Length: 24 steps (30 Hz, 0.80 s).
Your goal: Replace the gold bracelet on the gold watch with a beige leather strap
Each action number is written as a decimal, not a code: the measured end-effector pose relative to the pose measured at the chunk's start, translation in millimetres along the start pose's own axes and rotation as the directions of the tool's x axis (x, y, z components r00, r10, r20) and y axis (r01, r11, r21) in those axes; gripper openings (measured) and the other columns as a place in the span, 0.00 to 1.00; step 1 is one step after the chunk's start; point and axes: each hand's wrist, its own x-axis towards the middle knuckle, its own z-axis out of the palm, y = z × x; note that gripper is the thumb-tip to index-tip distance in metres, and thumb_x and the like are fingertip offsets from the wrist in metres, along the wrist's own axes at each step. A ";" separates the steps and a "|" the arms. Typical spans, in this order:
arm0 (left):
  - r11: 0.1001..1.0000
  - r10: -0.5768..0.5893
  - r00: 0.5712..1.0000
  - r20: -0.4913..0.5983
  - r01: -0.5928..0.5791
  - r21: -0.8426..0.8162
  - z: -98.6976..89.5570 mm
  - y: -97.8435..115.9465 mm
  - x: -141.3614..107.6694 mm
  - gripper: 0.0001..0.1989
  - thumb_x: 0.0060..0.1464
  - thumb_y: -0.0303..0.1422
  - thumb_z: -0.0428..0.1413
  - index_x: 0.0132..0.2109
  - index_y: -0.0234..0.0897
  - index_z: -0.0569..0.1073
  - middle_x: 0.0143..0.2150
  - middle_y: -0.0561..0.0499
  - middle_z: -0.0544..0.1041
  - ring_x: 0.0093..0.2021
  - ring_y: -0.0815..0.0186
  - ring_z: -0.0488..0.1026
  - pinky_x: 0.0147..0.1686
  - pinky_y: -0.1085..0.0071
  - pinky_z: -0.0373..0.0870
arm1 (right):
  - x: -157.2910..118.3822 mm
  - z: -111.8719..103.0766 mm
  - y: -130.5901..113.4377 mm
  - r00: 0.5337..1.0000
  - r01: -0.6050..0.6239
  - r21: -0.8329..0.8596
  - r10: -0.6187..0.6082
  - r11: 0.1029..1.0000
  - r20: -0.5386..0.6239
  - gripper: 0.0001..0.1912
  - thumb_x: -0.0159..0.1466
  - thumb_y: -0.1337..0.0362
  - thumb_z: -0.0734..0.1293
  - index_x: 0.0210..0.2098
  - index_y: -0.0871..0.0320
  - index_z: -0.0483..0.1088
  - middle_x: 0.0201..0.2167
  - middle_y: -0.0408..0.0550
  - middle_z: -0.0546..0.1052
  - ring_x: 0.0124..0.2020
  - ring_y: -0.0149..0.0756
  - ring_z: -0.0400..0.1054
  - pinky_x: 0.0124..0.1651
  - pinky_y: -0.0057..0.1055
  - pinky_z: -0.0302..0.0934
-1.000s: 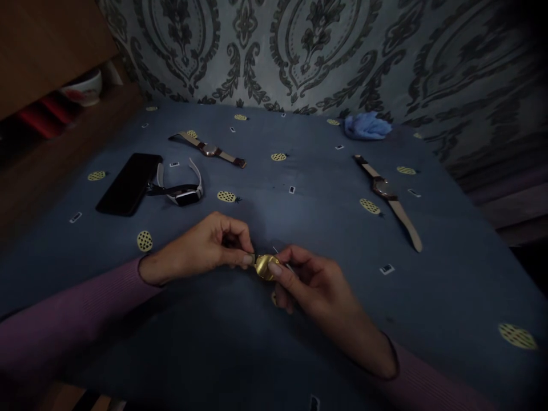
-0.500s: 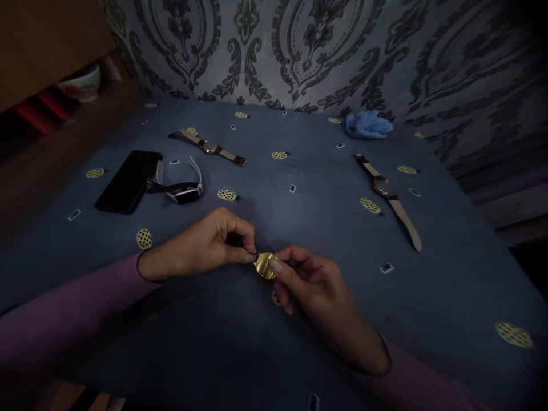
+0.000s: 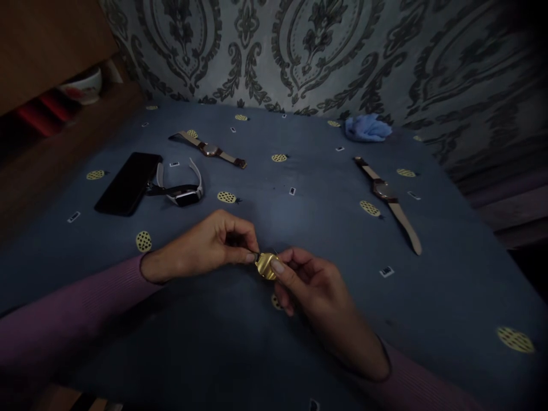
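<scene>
A gold-coloured watch case [image 3: 266,266] is held between my two hands above the blue patterned tablecloth [image 3: 325,217]. My left hand [image 3: 209,242] pinches a small dark piece at the case's left edge between thumb and forefinger. From the right, my right hand [image 3: 319,291] grips the case, its thumb on the shiny gold face and its fingers behind and below. A thin line sticks up near the top of the case; what it is cannot be made out.
Behind my left hand lie a black phone [image 3: 129,184], a white-strapped smartwatch [image 3: 188,197] and a brown-strapped watch [image 3: 210,149]. Another strapped watch [image 3: 384,190] lies at right, a crumpled blue cloth [image 3: 368,128] near the wall. A bowl [image 3: 83,87] stands on the left shelf.
Both hands keep their hold on the gold case, which has shifted very slightly to the right. The other objects lie as before.
</scene>
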 end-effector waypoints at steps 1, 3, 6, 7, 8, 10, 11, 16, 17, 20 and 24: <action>1.000 -0.001 1.000 -0.003 0.001 -0.008 0.5 -0.3 0.0 0.04 0.51 0.27 0.59 0.31 0.30 0.74 0.26 0.54 0.72 0.26 0.74 0.66 0.28 0.77 0.63 | 0.1 -0.2 0.1 1.000 0.001 -0.001 -0.001 1.000 0.003 0.19 0.55 0.51 0.74 0.29 0.60 0.68 0.13 0.36 0.67 0.14 0.23 0.58 0.18 0.22 0.55; 1.000 -0.004 1.000 -0.016 0.004 -0.012 1.5 -0.9 -0.4 0.04 0.52 0.28 0.58 0.32 0.30 0.74 0.27 0.53 0.73 0.27 0.74 0.67 0.29 0.77 0.64 | 0.5 -0.9 0.9 1.000 0.005 0.003 -0.005 1.000 0.010 0.19 0.55 0.51 0.74 0.29 0.60 0.68 0.13 0.36 0.67 0.14 0.23 0.58 0.19 0.22 0.55; 1.000 -0.012 0.999 -0.044 0.011 -0.013 3.1 -1.4 -1.2 0.04 0.52 0.28 0.58 0.33 0.30 0.73 0.25 0.55 0.70 0.26 0.75 0.65 0.27 0.78 0.63 | 1.5 -2.4 3.0 1.000 0.005 0.017 -0.006 1.000 0.019 0.19 0.56 0.51 0.74 0.29 0.60 0.68 0.13 0.36 0.67 0.14 0.23 0.58 0.18 0.21 0.54; 1.000 -0.015 0.999 -0.053 0.014 -0.016 3.4 -1.6 -1.4 0.04 0.52 0.28 0.58 0.34 0.30 0.73 0.25 0.56 0.70 0.25 0.75 0.65 0.27 0.79 0.62 | 2.1 -2.8 3.8 1.000 0.006 0.024 -0.007 1.000 0.021 0.19 0.55 0.51 0.74 0.30 0.60 0.67 0.13 0.36 0.67 0.14 0.23 0.58 0.18 0.21 0.54; 1.000 -0.017 0.998 -0.061 0.016 -0.018 3.6 -1.6 -1.6 0.04 0.52 0.28 0.58 0.34 0.30 0.73 0.24 0.56 0.69 0.25 0.75 0.65 0.27 0.79 0.62 | 2.6 -3.1 4.6 1.000 0.009 0.030 -0.010 1.000 0.023 0.19 0.55 0.51 0.74 0.30 0.60 0.67 0.13 0.36 0.67 0.14 0.23 0.58 0.17 0.21 0.54; 1.000 -0.018 0.998 -0.068 0.018 -0.014 3.9 -1.8 -1.8 0.03 0.51 0.28 0.58 0.33 0.30 0.72 0.24 0.56 0.69 0.25 0.75 0.65 0.27 0.79 0.62 | 3.8 -3.4 6.2 0.999 0.015 0.037 -0.016 0.999 0.028 0.19 0.55 0.51 0.74 0.29 0.60 0.67 0.13 0.37 0.67 0.14 0.23 0.58 0.17 0.21 0.54; 1.000 -0.017 0.998 -0.068 0.016 -0.010 3.9 -1.9 -1.7 0.04 0.52 0.28 0.58 0.33 0.30 0.72 0.24 0.56 0.69 0.25 0.75 0.65 0.27 0.79 0.63 | 4.3 -3.6 6.8 0.999 0.018 0.039 -0.020 0.999 0.029 0.19 0.55 0.51 0.74 0.29 0.60 0.67 0.13 0.37 0.68 0.14 0.23 0.58 0.17 0.20 0.54; 1.000 -0.015 0.998 -0.062 0.015 -0.001 4.4 -1.6 -0.8 0.03 0.52 0.27 0.58 0.32 0.30 0.73 0.25 0.56 0.69 0.26 0.75 0.64 0.27 0.79 0.62 | 4.6 -4.0 7.7 0.998 0.042 0.025 -0.043 0.999 0.037 0.20 0.58 0.49 0.72 0.29 0.60 0.68 0.14 0.37 0.68 0.14 0.23 0.59 0.17 0.21 0.54; 1.000 -0.014 0.998 -0.059 0.014 0.003 4.5 -1.4 -0.6 0.03 0.52 0.27 0.57 0.32 0.30 0.72 0.25 0.55 0.70 0.26 0.74 0.65 0.28 0.78 0.63 | 4.2 -4.0 7.6 0.998 0.044 0.019 -0.044 0.999 0.041 0.20 0.58 0.49 0.71 0.29 0.60 0.68 0.14 0.37 0.68 0.14 0.23 0.58 0.18 0.21 0.54; 1.000 -0.019 0.999 -0.047 0.020 0.015 4.6 -0.6 0.6 0.03 0.52 0.27 0.56 0.32 0.31 0.72 0.26 0.55 0.70 0.28 0.73 0.66 0.30 0.77 0.64 | 2.8 -3.7 7.1 0.999 0.039 0.015 -0.039 0.999 0.034 0.20 0.59 0.48 0.71 0.30 0.60 0.68 0.14 0.38 0.68 0.14 0.23 0.58 0.18 0.21 0.54; 1.000 -0.016 0.999 -0.040 0.016 0.011 4.4 -1.3 2.4 0.02 0.52 0.27 0.56 0.32 0.31 0.72 0.26 0.55 0.70 0.27 0.74 0.65 0.30 0.77 0.63 | 2.2 -2.8 6.7 0.999 0.032 0.014 -0.032 0.999 0.022 0.20 0.58 0.48 0.71 0.30 0.60 0.68 0.14 0.38 0.68 0.14 0.24 0.59 0.18 0.22 0.54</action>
